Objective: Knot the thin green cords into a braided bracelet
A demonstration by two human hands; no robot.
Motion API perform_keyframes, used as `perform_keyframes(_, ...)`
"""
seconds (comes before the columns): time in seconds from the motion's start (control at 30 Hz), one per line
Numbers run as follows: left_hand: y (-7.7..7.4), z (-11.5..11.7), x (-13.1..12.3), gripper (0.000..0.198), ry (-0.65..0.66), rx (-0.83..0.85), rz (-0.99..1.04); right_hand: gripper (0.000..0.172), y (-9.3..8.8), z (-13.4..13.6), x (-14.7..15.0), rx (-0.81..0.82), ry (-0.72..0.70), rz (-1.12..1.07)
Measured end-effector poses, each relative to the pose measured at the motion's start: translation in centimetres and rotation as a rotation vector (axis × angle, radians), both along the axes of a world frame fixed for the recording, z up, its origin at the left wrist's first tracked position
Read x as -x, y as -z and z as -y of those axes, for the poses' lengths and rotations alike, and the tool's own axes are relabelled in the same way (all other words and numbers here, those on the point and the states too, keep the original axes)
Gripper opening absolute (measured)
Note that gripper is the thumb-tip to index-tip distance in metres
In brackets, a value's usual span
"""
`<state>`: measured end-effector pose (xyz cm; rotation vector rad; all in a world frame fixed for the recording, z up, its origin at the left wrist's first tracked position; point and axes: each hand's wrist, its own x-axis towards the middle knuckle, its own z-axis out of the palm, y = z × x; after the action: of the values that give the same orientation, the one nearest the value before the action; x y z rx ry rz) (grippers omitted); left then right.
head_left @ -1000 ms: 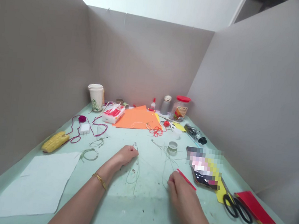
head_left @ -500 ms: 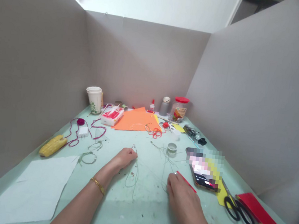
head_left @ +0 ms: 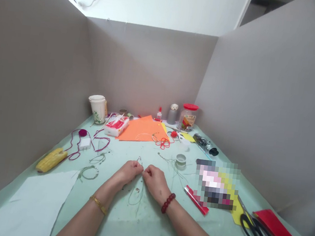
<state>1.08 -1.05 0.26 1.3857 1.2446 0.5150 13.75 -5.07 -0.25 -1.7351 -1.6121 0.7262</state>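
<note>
My left hand [head_left: 129, 169] and my right hand [head_left: 154, 179] meet at the middle of the pale green table [head_left: 144, 223], fingertips pinched together on a thin green cord [head_left: 136, 194] that loops down toward me. The cord carries small beads near the pinch. A gold bracelet sits on my left wrist and a dark red bead bracelet on my right. A red stick-like tool [head_left: 196, 200] lies on the table to the right of my right hand, apart from it.
Grey partition walls enclose the table on three sides. Black scissors [head_left: 257, 229], red card [head_left: 277, 229], orange paper [head_left: 141, 129], a red-lidded jar [head_left: 188, 116], a paper cup [head_left: 97, 108], a toy corn cob [head_left: 50, 159], white paper [head_left: 29, 205], a tape roll [head_left: 181, 159] and loose cords lie around.
My right hand has left the red tool on the table and moved left to join my left hand on the green cord. The view has tilted slightly.
</note>
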Motion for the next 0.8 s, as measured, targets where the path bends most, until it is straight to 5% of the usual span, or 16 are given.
perform_keyframes(0.8, 0.37, -0.1, -0.04, 0.015, -0.019, -0.026, -0.005, 0.014, -0.13, 0.12, -0.06, 0.031, -0.006, -0.058)
